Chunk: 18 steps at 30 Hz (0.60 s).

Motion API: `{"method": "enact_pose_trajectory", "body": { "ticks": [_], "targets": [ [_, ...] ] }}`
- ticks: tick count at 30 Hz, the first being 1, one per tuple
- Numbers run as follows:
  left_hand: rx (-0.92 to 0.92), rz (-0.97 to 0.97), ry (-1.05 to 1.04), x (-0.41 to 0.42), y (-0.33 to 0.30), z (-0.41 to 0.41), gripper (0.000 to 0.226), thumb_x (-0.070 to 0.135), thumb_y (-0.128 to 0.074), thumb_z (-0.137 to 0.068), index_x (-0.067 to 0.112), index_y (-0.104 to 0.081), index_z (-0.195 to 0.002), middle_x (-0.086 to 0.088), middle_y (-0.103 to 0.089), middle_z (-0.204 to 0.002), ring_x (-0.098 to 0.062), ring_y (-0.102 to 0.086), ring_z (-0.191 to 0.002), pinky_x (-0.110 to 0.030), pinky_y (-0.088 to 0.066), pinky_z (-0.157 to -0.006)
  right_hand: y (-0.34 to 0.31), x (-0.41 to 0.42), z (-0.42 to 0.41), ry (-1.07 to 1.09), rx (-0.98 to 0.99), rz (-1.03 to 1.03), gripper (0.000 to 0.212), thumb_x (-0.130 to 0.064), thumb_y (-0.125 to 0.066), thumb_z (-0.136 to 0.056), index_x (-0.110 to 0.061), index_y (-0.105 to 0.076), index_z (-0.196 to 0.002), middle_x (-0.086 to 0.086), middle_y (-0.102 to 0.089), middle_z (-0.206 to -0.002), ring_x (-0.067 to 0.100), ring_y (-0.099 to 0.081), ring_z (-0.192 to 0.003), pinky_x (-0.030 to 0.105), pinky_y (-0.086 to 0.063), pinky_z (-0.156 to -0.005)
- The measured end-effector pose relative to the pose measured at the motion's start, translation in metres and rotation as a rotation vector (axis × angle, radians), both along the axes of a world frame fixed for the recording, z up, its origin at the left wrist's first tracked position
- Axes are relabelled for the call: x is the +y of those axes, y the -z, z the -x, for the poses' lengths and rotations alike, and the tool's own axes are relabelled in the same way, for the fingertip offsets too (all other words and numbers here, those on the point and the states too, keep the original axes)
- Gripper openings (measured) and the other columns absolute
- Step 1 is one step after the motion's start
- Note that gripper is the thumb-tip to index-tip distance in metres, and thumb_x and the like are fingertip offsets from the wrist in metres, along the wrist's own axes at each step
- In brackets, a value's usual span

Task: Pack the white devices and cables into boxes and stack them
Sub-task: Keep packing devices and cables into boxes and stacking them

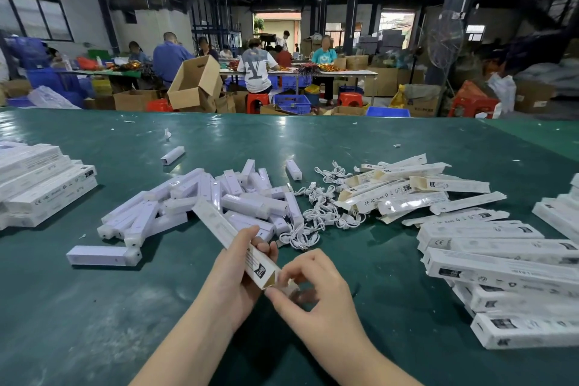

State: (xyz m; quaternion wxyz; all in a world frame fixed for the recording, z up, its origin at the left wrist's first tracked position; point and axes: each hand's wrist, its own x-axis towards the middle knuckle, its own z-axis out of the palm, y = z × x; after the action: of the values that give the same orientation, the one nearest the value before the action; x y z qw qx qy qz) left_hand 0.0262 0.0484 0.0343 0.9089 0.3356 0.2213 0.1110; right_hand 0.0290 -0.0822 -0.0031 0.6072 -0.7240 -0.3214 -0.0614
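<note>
Landmark: the heap of long white plastic devices [219, 197] lies in the middle of the dark green table [94, 307]; every place below is given from it.
Far left of the heap: a stack of closed long white cardboard boxes [40, 185] sits at the table's left edge, well apart from the heap.
Near left of the heap: a single white device [103, 255] lies alone on the table, just beside the heap's front corner.
Front of the heap: the left hand [241, 273] grips one long white box [238, 244] with its fingers curled round the box's lower part; the box is tilted, its far end reaching over the heap and its open near end pointing to the person.
Front right of the heap: the right hand [313, 288] pinches the flap at the box's open end between thumb and forefinger, the other fingers loosely curled.
Right of the heap: a tangle of coiled white cables [322, 213] touches its edge.
Further right: a pile of empty open white boxes [407, 191].
Far right: rows of closed white boxes [507, 273] are stacked.
</note>
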Motion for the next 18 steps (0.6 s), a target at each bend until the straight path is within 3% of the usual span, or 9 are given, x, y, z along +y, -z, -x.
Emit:
{"method": "enact_pose_trajectory", "body": {
  "ticks": [4,7,10,12,15,18],
  "targets": [
    [0.008,-0.062,0.004,-0.0002,0.0039,-0.0011,0.023,0.017,-0.060,-0.091,0.013,-0.044,-0.075,0.000,-0.047,-0.055,-0.016,-0.059,-0.062,-0.021,-0.051,-0.058,0.0010,-0.0010,-0.0009,-0.010,0.030,0.013,0.018,-0.015,-0.077,-0.077,-0.026,-0.065,-0.071,-0.011,-0.052,-0.084,0.006,-0.055,-0.067,0.014,-0.043,-0.056],
    [0.022,-0.059,-0.038,0.0018,0.0049,-0.0029,0.026,0.017,-0.060,-0.091,0.013,-0.044,-0.072,0.000,-0.046,-0.054,-0.017,-0.057,-0.065,-0.019,-0.051,-0.051,-0.0002,-0.0008,-0.0003,-0.001,0.001,0.078,0.004,-0.036,-0.070,-0.080,-0.033,-0.068,-0.079,-0.011,-0.056,-0.079,0.010,-0.055,-0.066,0.017,-0.043,-0.059],
    [0.039,-0.063,-0.057,0.0037,0.0039,-0.0027,0.028,0.019,-0.061,-0.091,0.014,-0.044,-0.069,0.001,-0.047,-0.052,-0.015,-0.060,-0.062,-0.019,-0.050,-0.050,-0.0014,-0.0007,0.0032,-0.091,0.047,0.093,0.015,-0.047,-0.057,-0.083,-0.035,-0.066,-0.088,-0.008,-0.063,-0.070,0.010,-0.057,-0.061,0.028,-0.050,-0.061],
    [0.038,-0.056,-0.043,0.0043,0.0044,-0.0019,0.029,0.020,-0.062,-0.090,0.014,-0.045,-0.067,0.002,-0.049,-0.052,-0.014,-0.062,-0.061,-0.021,-0.048,-0.055,-0.0024,0.0000,0.0061,-0.178,0.125,0.039,0.012,-0.042,-0.054,-0.087,-0.036,-0.064,-0.088,-0.002,-0.068,-0.072,0.014,-0.062,-0.065,0.035,-0.056,-0.067],
    [0.007,-0.050,-0.014,0.0025,0.0055,-0.0008,0.028,0.020,-0.062,-0.089,0.014,-0.045,-0.067,0.001,-0.049,-0.054,-0.014,-0.062,-0.061,-0.024,-0.046,-0.063,-0.0029,0.0000,0.0079,-0.182,0.149,-0.019,0.007,-0.030,-0.056,-0.092,-0.034,-0.058,-0.087,-0.002,-0.069,-0.070,0.011,-0.064,-0.065,0.029,-0.056,-0.069],
    [-0.003,-0.087,0.003,-0.0021,0.0065,-0.0006,0.024,0.022,-0.061,-0.090,0.015,-0.044,-0.074,0.001,-0.048,-0.056,-0.014,-0.061,-0.063,-0.026,-0.045,-0.065,-0.0027,-0.0005,0.0075,-0.142,0.193,-0.051,0.019,-0.026,-0.060,-0.090,-0.036,-0.046,-0.081,0.002,-0.068,-0.065,0.011,-0.064,-0.058,0.025,-0.053,-0.065]
  ]
}}
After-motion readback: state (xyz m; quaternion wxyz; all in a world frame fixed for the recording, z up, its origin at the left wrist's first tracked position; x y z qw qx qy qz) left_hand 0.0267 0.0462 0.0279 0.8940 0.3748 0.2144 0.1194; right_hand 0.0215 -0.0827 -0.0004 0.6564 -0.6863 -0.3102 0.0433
